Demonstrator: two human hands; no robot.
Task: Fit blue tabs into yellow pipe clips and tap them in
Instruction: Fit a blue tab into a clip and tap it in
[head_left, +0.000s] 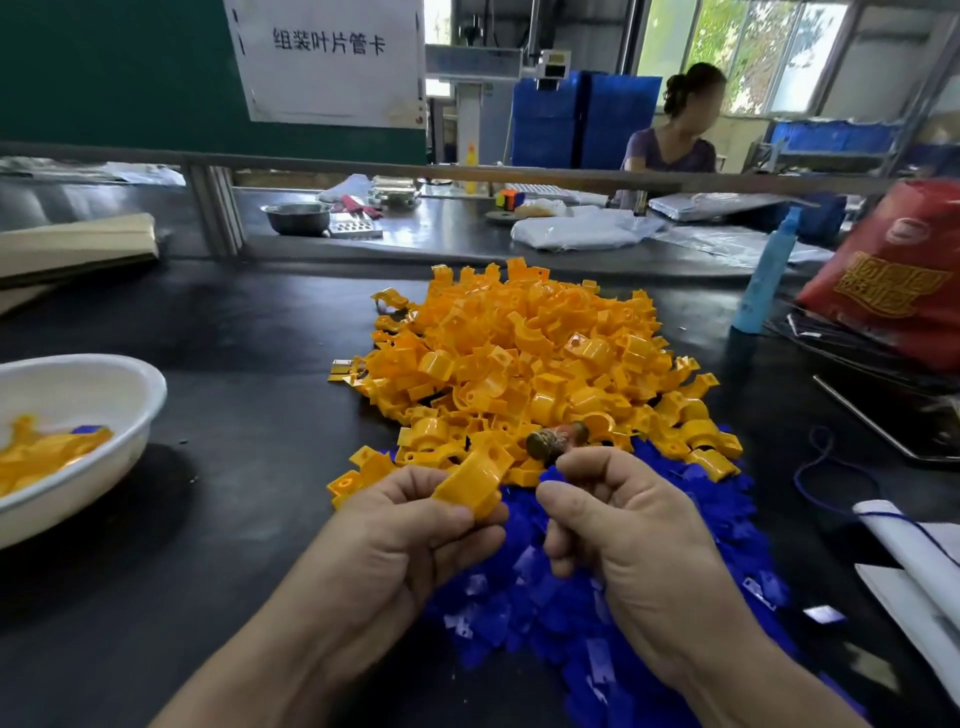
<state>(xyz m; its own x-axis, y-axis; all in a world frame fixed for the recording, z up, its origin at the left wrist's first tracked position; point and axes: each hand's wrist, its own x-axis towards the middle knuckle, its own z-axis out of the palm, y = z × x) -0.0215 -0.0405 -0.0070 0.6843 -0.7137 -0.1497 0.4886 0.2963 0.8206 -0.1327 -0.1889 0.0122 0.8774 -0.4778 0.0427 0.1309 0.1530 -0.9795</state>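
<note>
Over a black tabletop (234, 338), a yellow plastic clip (470, 486) was pinched by the left hand (395, 540), a round-headed brown tool (556, 441) gripped by the right hand (623, 530).

A white paper sheet (330, 57) taped to the green board (104, 73) carries one line of six printed black Chinese characters: 组装叶片管卡. The red bag (893, 280) at the right edge of the desk (234, 338) bears large gold characters and a small oval badge, both too distorted to read
</note>
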